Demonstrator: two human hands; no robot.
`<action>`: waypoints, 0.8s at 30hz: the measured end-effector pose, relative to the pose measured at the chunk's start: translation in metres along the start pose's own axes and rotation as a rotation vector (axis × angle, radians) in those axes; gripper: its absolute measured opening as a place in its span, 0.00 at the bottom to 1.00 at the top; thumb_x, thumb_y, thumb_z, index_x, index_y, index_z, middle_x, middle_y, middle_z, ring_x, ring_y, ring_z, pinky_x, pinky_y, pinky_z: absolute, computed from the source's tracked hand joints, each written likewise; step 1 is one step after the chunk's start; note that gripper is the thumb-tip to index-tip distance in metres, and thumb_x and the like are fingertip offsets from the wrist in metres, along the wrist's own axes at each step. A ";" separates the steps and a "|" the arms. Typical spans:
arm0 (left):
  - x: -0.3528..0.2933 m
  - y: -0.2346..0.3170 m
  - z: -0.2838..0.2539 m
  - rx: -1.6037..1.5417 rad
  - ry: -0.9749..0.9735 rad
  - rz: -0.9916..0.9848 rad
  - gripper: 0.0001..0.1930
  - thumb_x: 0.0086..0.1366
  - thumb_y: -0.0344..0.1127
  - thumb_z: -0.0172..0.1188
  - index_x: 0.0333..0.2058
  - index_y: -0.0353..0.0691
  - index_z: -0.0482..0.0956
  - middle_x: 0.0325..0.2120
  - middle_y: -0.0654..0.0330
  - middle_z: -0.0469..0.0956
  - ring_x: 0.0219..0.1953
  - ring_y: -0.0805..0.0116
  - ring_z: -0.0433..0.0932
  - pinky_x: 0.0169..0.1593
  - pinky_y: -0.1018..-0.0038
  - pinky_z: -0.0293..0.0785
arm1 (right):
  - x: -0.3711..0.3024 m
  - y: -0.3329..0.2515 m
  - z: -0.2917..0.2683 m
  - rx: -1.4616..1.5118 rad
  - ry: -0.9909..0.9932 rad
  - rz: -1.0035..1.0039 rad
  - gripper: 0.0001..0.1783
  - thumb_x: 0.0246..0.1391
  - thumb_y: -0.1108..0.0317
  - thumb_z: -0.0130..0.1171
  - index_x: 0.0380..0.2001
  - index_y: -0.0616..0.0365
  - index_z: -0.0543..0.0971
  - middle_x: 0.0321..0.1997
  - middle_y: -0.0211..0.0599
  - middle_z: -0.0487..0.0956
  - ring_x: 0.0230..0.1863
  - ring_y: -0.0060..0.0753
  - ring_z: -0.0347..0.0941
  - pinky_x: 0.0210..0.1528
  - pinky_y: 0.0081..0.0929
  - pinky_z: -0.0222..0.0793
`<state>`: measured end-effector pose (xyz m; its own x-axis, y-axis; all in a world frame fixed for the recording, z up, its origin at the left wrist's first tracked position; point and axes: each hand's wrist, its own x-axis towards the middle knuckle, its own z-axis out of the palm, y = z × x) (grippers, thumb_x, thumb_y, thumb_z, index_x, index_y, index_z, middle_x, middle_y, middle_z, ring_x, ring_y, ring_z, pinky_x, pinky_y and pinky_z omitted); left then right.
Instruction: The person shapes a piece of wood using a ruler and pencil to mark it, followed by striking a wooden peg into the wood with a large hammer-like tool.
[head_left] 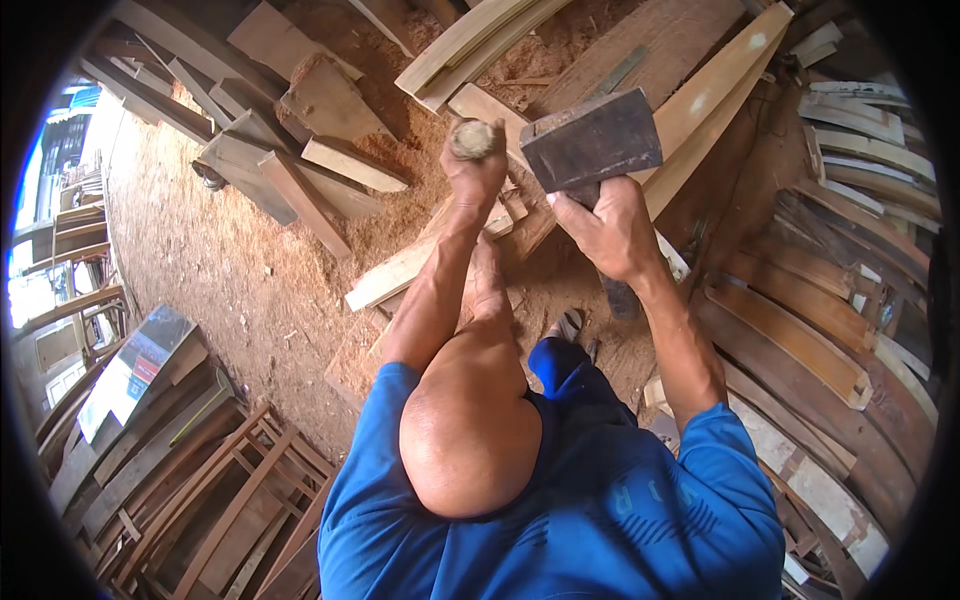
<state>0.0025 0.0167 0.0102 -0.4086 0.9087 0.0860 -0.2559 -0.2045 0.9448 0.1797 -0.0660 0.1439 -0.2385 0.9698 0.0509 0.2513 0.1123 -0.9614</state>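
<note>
My left hand (474,178) is closed around an upright chisel (473,141). Only the round, worn end of its wooden handle shows above my fist; the blade is hidden. To the right, my right hand (615,230) grips the handle of a mallet with a dark, blocky head (592,142). The mallet head is raised beside the chisel, apart from it. Below my hands, a pale piece of wood (395,272) lies near my bare foot (486,285). Another pale board (492,112) shows behind the two tools.
Long pale planks (715,95) lie at the far right, near a wide brown board (640,45). Offcuts (335,100) are heaped at the far left over sawdust (240,250). Curved wooden pieces (790,340) are stacked on the right, and slatted frames (250,500) at the near left.
</note>
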 end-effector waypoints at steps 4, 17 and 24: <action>0.008 0.009 -0.013 0.412 -0.258 0.156 0.10 0.65 0.30 0.70 0.34 0.38 0.75 0.24 0.69 0.75 0.28 0.80 0.71 0.32 0.79 0.69 | -0.005 -0.012 -0.012 0.048 0.040 -0.097 0.13 0.60 0.72 0.63 0.48 0.64 0.81 0.45 0.35 0.83 0.45 0.29 0.76 0.53 0.33 0.72; 0.010 0.023 -0.002 0.383 -0.371 -0.012 0.10 0.65 0.30 0.68 0.28 0.40 0.75 0.21 0.71 0.75 0.25 0.81 0.72 0.30 0.77 0.69 | 0.002 -0.054 -0.040 -0.023 0.277 -0.208 0.04 0.58 0.75 0.67 0.33 0.62 0.81 0.26 0.26 0.78 0.24 0.16 0.71 0.29 0.18 0.68; -0.002 0.019 -0.001 0.521 -0.474 0.060 0.09 0.64 0.30 0.68 0.28 0.40 0.76 0.23 0.70 0.76 0.28 0.81 0.72 0.32 0.77 0.70 | 0.007 -0.075 -0.054 -0.092 0.397 -0.284 0.07 0.57 0.74 0.69 0.39 0.62 0.84 0.33 0.30 0.83 0.33 0.21 0.77 0.40 0.24 0.74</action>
<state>-0.0024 0.0109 0.0273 0.0470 0.9861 0.1594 0.2560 -0.1661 0.9523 0.2094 -0.0559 0.2310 0.0612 0.9038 0.4235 0.3140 0.3853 -0.8677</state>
